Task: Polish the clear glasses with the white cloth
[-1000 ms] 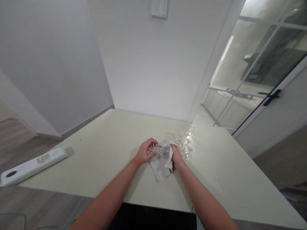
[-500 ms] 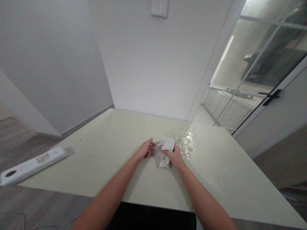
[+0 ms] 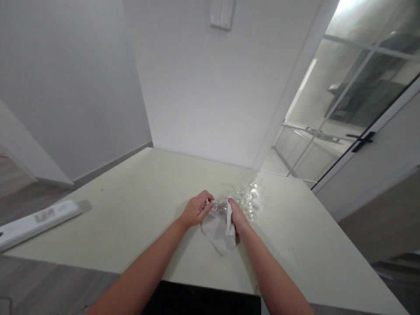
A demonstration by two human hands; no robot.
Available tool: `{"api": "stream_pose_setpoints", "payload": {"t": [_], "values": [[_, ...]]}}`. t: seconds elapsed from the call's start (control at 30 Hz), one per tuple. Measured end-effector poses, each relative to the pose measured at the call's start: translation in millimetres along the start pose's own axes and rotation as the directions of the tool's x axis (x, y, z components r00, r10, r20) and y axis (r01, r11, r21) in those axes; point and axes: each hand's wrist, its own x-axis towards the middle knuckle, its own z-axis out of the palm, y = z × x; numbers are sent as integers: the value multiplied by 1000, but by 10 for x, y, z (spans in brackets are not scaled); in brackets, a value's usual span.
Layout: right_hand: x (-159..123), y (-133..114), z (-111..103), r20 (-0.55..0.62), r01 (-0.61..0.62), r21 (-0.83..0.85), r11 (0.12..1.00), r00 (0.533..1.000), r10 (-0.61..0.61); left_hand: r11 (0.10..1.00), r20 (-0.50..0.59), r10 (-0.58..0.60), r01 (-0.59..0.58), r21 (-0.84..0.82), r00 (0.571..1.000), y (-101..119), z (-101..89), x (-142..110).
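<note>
My left hand (image 3: 197, 208) is closed around one end of a clear stemmed glass (image 3: 220, 205), held sideways above the table. A white cloth (image 3: 219, 232) hangs below the glass. My right hand (image 3: 236, 215) grips the cloth, its thumb upward, at the glass's other end. Part of the cloth stands up between that hand and the glass. Just beyond my right hand, several clear stemmed glasses (image 3: 252, 197) stand close together on the pale table (image 3: 147, 188); their outlines overlap and are hard to separate.
A long white box-like object (image 3: 39, 222) lies along the table's left edge. White wall (image 3: 210, 96) rises behind the table. To the right is a glass-paned door (image 3: 341, 105) with a black handle (image 3: 363, 141).
The cloth has opened out and now hangs lower under the glass. My right hand has turned, thumb now upward. The whole view has shifted slightly.
</note>
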Motion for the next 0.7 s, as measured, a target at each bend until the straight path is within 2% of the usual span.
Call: {"api": "stream_pose_setpoints", "payload": {"t": [0.13,0.2,0.27,0.33,0.43,0.5,0.6,0.63,0.7], "values": [[-36,13,-1,-71,120,-180,976,988,-135,982,-68,-183,179,-56,981,-71,-5,47],[-66,-4,6,3,211,-280,937,976,-218,952,-84,-285,272,-139,955,-138,22,79],[-100,-35,18,124,317,-352,881,948,-292,899,-49,-387,365,-243,921,-215,65,105],[-133,-68,33,197,401,-375,836,916,-351,818,22,-483,460,-345,875,-286,110,121],[-174,-100,58,182,441,-352,825,897,-402,705,122,-573,563,-430,811,-358,157,132],[-189,-108,70,172,446,-332,831,895,-411,672,145,-598,592,-445,788,-378,171,136],[-187,-108,71,183,458,-322,828,889,-420,665,145,-603,595,-452,784,-365,163,136],[-180,-105,67,185,458,-311,833,889,-419,681,139,-585,577,-451,799,-350,151,132],[-156,-93,60,174,439,-262,859,897,-406,748,117,-502,499,-438,857,-301,112,115]]}}
